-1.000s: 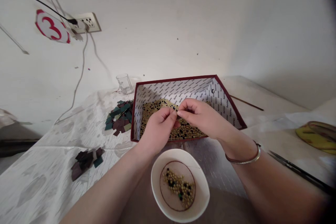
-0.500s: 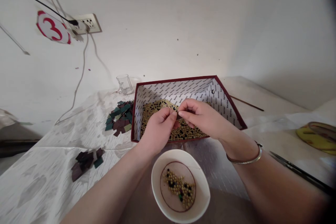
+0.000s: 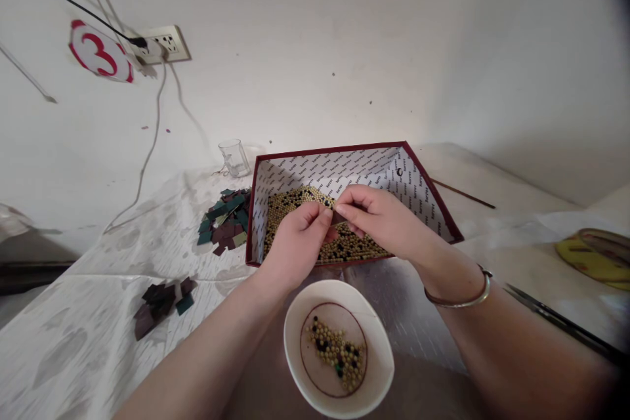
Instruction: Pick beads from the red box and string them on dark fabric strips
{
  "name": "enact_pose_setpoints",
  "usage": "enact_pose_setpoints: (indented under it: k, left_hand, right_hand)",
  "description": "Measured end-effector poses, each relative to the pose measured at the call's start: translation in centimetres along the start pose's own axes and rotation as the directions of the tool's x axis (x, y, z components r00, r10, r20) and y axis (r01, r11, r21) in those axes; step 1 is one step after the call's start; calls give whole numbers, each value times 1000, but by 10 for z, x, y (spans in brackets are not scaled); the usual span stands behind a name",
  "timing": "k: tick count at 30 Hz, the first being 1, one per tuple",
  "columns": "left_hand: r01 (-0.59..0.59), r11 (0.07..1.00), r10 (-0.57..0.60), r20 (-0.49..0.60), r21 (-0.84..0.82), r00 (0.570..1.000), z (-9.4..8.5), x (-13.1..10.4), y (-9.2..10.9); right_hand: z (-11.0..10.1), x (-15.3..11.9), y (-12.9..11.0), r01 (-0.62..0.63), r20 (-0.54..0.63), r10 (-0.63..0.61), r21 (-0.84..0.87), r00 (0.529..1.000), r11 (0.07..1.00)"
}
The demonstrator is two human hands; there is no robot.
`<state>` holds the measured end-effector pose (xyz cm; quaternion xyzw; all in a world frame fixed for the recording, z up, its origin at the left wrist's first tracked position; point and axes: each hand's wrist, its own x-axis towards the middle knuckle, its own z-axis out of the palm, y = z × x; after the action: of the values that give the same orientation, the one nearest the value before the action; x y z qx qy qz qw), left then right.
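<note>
My left hand (image 3: pixel 301 236) and my right hand (image 3: pixel 371 215) meet over a red-rimmed box (image 3: pixel 325 172), thumbs and fingertips pinched together. Between them they grip a small dark flat piece (image 3: pixel 338 218), mostly covered by the fingers. Beneath the hands, the box holds a spread of gold and black beads (image 3: pixel 290 209). Nearer me stands a white bowl (image 3: pixel 382 357); gold and black beads (image 3: pixel 344 357), with a green one among them, lie on its bottom.
Dark green and maroon square pieces (image 3: pixel 221 220) are heaped left of the box, with a smaller pile (image 3: pixel 156 305) closer. A glass mug (image 3: pixel 234 159) stands behind them. Rightward lie a thin stick (image 3: pixel 465 194), dark tweezers (image 3: pixel 551 315) and a yellow round object (image 3: pixel 590 259).
My right fingers have shifted slightly, and more of the small dark flat piece shows between the hands. The bowl, box and piles have stayed put.
</note>
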<state>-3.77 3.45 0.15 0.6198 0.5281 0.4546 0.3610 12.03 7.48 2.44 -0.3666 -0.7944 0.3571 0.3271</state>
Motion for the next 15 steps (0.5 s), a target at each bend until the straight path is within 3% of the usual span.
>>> enact_pose_setpoints:
  k: [5,15]
  left_hand:
    - [-18,1000,18,-1,-4,1000,0,-1,1]
    - [-13,1000,13,-5,21,1000,1,-2,4]
  right_hand:
    - [-3,-1,5,38,68,-38,5,997,999]
    - [2,1,-1,10,-8,-10,-44,1000,999]
